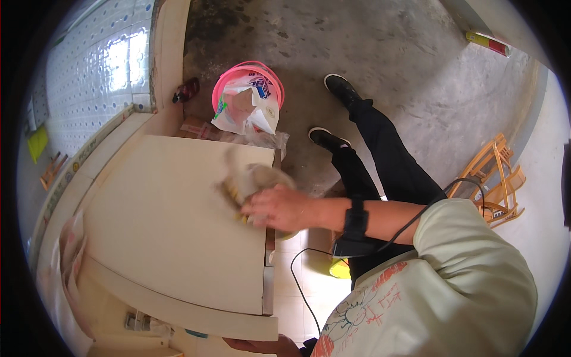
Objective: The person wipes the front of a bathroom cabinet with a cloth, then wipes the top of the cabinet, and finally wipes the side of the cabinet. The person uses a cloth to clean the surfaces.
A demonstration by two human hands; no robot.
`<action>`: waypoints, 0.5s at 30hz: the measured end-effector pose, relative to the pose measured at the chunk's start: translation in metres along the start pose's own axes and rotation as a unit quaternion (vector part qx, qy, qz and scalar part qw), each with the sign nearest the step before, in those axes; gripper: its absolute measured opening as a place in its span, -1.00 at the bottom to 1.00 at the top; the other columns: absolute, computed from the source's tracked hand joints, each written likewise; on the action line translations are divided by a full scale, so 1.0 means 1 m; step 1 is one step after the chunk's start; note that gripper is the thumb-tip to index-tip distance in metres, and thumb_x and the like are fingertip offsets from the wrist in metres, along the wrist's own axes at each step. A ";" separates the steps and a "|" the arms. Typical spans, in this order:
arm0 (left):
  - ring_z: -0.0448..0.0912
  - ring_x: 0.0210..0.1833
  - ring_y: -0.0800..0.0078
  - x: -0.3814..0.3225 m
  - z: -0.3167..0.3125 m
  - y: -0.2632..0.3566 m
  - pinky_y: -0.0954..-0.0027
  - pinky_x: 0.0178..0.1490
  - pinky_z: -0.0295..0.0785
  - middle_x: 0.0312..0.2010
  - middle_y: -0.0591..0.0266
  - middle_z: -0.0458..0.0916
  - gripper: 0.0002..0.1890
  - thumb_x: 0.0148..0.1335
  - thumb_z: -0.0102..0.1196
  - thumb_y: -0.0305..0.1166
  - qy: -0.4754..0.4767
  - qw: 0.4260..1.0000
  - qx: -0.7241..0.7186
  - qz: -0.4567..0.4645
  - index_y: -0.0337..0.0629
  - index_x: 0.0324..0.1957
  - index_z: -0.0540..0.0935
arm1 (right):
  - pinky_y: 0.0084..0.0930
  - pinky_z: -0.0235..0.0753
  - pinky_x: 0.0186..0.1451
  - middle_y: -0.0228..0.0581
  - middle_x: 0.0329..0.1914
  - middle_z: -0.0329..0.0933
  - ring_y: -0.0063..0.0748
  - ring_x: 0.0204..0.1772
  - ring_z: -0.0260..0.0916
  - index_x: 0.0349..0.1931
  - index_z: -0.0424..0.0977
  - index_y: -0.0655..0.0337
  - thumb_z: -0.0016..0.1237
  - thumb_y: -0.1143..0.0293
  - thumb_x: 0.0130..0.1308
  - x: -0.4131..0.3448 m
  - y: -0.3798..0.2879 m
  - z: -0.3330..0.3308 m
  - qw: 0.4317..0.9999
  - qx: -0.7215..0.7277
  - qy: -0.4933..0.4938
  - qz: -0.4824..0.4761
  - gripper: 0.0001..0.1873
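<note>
My right hand (279,209) presses a crumpled brown and yellow cloth (267,178) onto a flat cream panel (178,214) of a piece of furniture, close to its right edge. Motion blurs the cloth and my fingers. A black strap with a cable is around my right wrist. At the bottom of the view, my left hand (263,346) shows partly, against the underside of the panel's lower rim (200,308). The furniture hides its fingertips, so its grip is unclear.
A pink bucket (217,96) with a white plastic bag (263,111) stands beyond the panel. A dark red bottle (187,90) lies by the wall. Folded wooden chairs (495,178) lean at right. Below left is an open compartment with a metal hinge (137,321). The cable (292,267) hangs near my body.
</note>
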State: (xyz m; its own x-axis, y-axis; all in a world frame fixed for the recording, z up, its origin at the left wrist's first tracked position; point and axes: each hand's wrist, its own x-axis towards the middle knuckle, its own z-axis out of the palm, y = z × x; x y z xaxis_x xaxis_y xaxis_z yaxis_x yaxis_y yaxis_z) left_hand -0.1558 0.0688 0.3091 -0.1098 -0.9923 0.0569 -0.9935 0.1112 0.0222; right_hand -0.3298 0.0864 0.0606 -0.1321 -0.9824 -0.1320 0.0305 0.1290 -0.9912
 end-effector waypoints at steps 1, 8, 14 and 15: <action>0.38 0.09 0.12 0.001 0.000 0.000 0.20 0.07 0.37 0.11 -0.05 0.29 -0.44 0.34 -0.19 -0.08 0.000 1.000 0.006 0.010 -0.38 0.17 0.30 | -0.21 0.42 -0.02 -0.17 0.03 0.41 -0.12 0.06 0.37 0.07 0.37 0.05 -0.14 0.31 0.24 0.008 0.004 0.007 1.000 -0.007 0.005 -0.003 -0.63; 0.39 0.07 0.11 0.008 0.003 0.001 0.18 0.05 0.38 0.10 -0.06 0.30 -0.43 0.33 -0.18 -0.08 0.000 0.998 0.044 0.047 -0.39 0.17 0.29 | -0.26 0.40 0.04 -0.13 -0.05 0.38 -0.10 0.06 0.35 0.02 0.39 0.15 -0.21 0.36 0.29 0.035 0.134 0.024 0.987 -0.045 -0.042 0.146 -0.69; 0.40 0.05 0.11 0.012 0.001 0.005 0.17 0.04 0.39 0.09 -0.07 0.31 -0.42 0.33 -0.16 -0.08 -0.011 0.995 0.064 0.072 -0.41 0.17 0.28 | -0.13 0.43 -0.08 -0.02 -0.16 0.47 0.05 -0.07 0.44 -0.13 0.42 0.24 -0.22 0.36 0.23 0.046 0.186 0.028 0.959 -0.109 0.002 0.262 -0.74; 0.40 0.05 0.11 0.012 0.000 0.005 0.17 0.04 0.40 0.09 -0.07 0.31 -0.42 0.33 -0.16 -0.08 -0.010 0.995 0.064 0.075 -0.41 0.17 0.28 | -0.12 0.45 -0.09 0.02 -0.17 0.48 0.06 -0.09 0.46 -0.16 0.42 0.26 -0.23 0.38 0.22 0.045 0.180 0.028 0.951 -0.130 -0.005 0.282 -0.76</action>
State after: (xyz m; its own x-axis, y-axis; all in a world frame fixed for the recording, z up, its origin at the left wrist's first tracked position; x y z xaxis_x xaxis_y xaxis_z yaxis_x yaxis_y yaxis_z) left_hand -0.1620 0.0570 0.3101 -0.2558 -0.9663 0.0304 -0.9614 0.2509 -0.1130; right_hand -0.3024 0.0614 -0.1238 -0.1587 -0.7484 -0.6440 -0.1517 0.6630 -0.7331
